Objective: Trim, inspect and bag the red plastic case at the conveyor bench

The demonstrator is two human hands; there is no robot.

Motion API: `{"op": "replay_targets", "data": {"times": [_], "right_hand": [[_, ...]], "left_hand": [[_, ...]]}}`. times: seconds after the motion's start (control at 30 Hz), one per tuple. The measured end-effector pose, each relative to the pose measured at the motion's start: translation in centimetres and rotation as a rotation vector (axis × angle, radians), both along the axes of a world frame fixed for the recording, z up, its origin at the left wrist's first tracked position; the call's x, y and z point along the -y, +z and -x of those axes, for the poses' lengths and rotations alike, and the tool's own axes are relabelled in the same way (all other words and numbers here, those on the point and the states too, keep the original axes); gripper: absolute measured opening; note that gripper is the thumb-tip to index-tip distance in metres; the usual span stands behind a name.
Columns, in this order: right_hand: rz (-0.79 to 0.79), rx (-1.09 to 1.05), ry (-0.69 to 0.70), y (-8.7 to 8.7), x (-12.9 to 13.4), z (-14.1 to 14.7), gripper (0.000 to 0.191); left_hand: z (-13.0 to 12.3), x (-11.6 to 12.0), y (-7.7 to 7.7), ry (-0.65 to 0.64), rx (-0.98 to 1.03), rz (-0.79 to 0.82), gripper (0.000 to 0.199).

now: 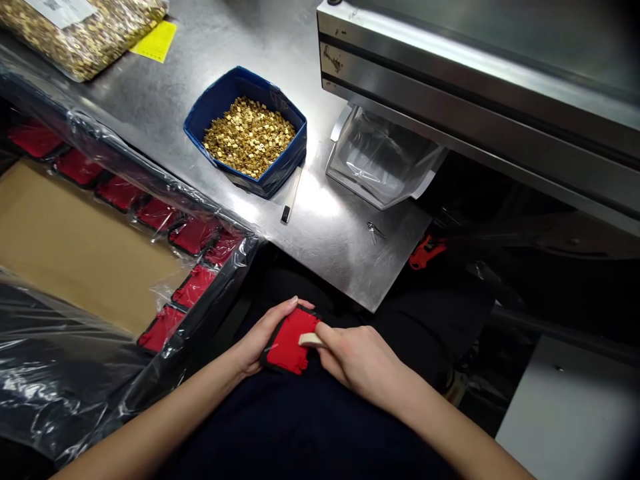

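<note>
Workshop or small factory: bare metal worktable [320, 247]; blue bin [195, 127] of small brass-coloured metal parts [250, 137]; bulk bag [85, 40] of similar parts, far left; metal machine frame [450, 80], right; plastic-lined box [80, 267] with rows of matching red pieces [195, 233], left.

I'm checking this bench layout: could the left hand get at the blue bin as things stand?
Probably, once freed: the left hand is holding the red piece. The blue bin stands open-topped on the metal table ahead, with nothing seen blocking the way.
</note>
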State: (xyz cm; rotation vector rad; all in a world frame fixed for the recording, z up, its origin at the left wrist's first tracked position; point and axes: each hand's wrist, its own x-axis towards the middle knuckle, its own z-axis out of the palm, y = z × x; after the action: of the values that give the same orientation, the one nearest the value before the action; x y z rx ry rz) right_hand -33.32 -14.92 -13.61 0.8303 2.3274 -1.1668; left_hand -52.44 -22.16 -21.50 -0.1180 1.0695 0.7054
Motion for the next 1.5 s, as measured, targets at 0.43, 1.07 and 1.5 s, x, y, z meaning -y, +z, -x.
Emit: {"op": "replay_targets", "data": {"times": [0.43,1.07,1.5], "right_hand": [[0.008,0.0,0.005,0.3,-0.4,0.3,0.009],[-0.04,-0.063,0.075,-1.6,-0.1,0.9,0.018],[-0.457,0.188,-0.599,-3.1,-10.9,4.6,0.058]], "left_hand": [[0.2,0.0,0.1,-0.013,0.008,-0.007,0.049],[0.0,-1.0,1.0,0.07,0.04,0.104,0.042],[0.2,-1.1,1.0,0.218,-0.162,0.061,0.069]]}}
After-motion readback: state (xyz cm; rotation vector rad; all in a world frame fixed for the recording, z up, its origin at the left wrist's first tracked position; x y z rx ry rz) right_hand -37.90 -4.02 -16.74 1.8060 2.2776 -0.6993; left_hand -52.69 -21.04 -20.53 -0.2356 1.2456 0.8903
